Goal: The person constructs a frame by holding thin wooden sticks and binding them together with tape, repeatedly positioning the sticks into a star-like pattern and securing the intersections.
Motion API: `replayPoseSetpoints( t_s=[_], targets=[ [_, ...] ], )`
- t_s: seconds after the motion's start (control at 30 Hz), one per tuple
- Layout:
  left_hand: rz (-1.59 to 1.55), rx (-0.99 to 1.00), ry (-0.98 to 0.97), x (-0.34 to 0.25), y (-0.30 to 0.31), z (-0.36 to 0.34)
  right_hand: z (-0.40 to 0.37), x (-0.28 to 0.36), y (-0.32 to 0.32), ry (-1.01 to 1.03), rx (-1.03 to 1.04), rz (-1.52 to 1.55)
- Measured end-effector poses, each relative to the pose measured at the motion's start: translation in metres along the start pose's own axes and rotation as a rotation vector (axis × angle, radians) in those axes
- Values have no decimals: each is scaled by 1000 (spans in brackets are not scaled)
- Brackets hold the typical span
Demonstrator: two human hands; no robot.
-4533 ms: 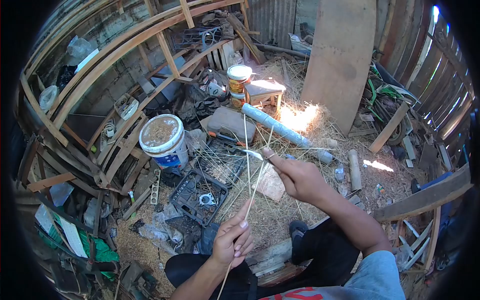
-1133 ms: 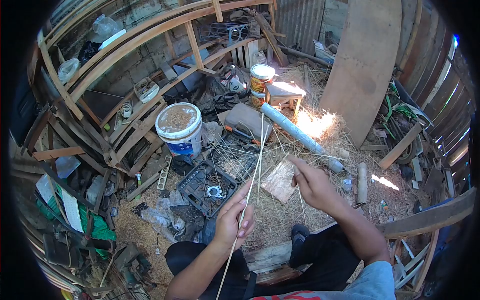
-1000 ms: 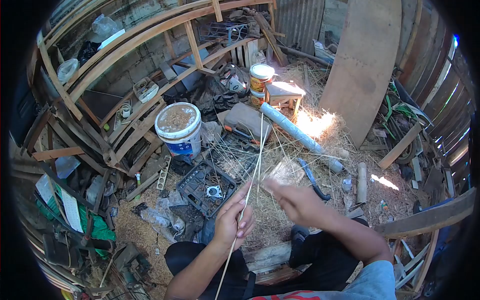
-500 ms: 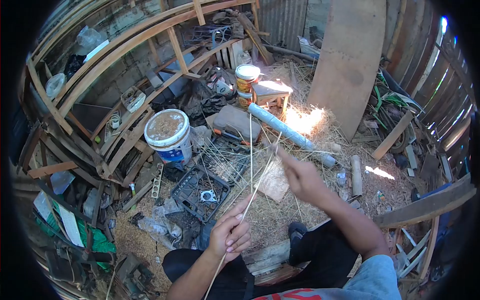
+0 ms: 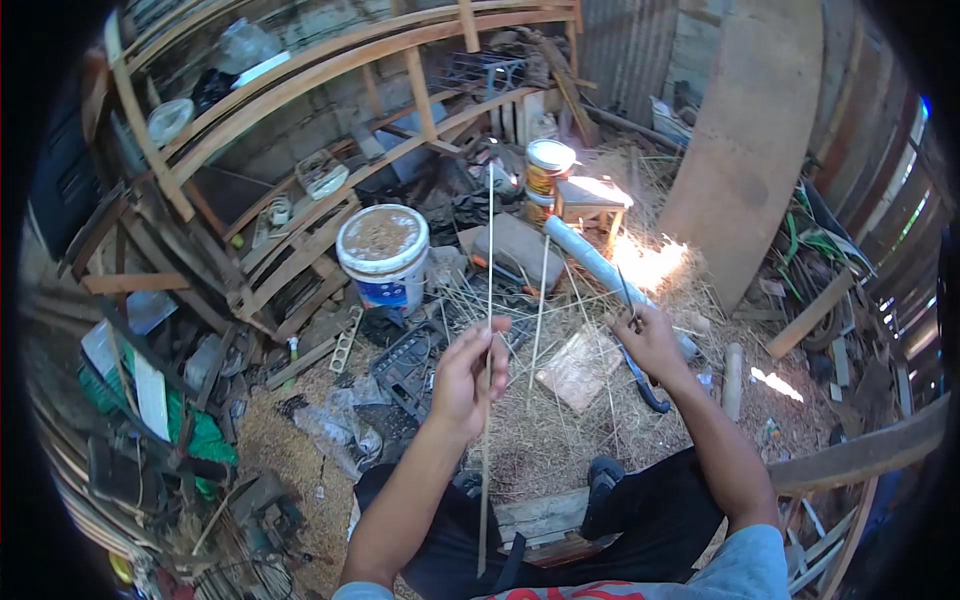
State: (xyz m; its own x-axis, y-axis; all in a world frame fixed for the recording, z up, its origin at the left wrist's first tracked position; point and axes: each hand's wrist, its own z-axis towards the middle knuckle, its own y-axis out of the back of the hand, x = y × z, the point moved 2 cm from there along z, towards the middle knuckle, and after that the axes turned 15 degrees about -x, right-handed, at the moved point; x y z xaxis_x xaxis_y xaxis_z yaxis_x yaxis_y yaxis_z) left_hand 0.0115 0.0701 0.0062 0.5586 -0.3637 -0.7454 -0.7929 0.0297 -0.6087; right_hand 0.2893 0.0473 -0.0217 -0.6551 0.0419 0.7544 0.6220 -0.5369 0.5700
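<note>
My left hand [image 5: 468,378] pinches a long, thin pale strip, which looks like split bamboo [image 5: 490,245]. The strip stands almost upright, running from above my fingers down between my legs. To the right, my right hand [image 5: 652,342] is closed around a knife [image 5: 645,382] with a long blue-and-black handle. Its narrow dark blade points up past my fingers, apart from the strip. Below and between my hands, several other thin strips and a flat tan slab [image 5: 580,368] lie on the straw-covered ground.
A white bucket [image 5: 383,262] stands at left, near a grey toolbox [image 5: 520,250] and an open black case [image 5: 408,372]. A pale blue pipe [image 5: 597,262] lies ahead, by a small wooden stool [image 5: 592,196]. Wooden framing [image 5: 330,70] and a tall board [image 5: 745,150] stand behind.
My right hand has drawn the knife away from the strip to the right, and its handle now shows. The strip in my left hand has swung upright. The whole view has shifted.
</note>
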Motion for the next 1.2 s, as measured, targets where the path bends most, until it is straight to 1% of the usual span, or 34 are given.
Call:
replayPoseSetpoints(
  t_s=[0.1, 0.13, 0.23, 0.27, 0.37, 0.4, 0.47, 0.57, 0.6, 0.7, 0.8, 0.9, 1.0, 1.1, 1.13, 1.2],
  targets=[
    [10, -8, -88, -14, 1, 33, -14, 19, -11, 224, -134, 55],
    [14, -5, -120, -18, -1, 42, -14, 20, -13, 189, -13, 54],
    [-15, -140, -176, -22, -9, 57, -13, 22, -13, 68, 345, 35],
    [-28, -149, -193, -21, -8, 64, -12, 25, -10, 107, 360, -35],
    [159, -286, -364, -24, 1, 86, -10, 31, -11, -7, 324, -36],
    [165, -301, -408, -26, 1, 84, -9, 27, -13, -11, 276, -17],
    [189, -285, -393, -24, 18, 89, -8, 14, -21, -24, 185, 21],
    [144, -222, -340, -20, 48, 92, -11, 19, -22, -64, 162, 38],
    [111, -188, -318, -21, 50, 91, -12, 19, -26, 0, 140, 34],
    [143, -140, -305, -20, 48, 90, -11, 21, -32, 54, 91, -36],
    [227, -176, -271, -16, 34, 84, -7, 21, -41, 46, 112, 85],
    [257, -154, -260, -9, 27, 84, -7, 18, -52, 12, 74, 301],
    [238, -158, -263, -5, 20, 87, -5, 21, -57, 342, -82, 232],
    [237, -150, -257, -4, 20, 88, -2, 10, -68, 503, -137, 6],
    [241, -150, -257, -4, 20, 88, -1, 21, -63, 247, 112, 33],
    [231, -128, -243, -7, 20, 87, 4, 20, -69, -3, 140, 83]
  ],
)
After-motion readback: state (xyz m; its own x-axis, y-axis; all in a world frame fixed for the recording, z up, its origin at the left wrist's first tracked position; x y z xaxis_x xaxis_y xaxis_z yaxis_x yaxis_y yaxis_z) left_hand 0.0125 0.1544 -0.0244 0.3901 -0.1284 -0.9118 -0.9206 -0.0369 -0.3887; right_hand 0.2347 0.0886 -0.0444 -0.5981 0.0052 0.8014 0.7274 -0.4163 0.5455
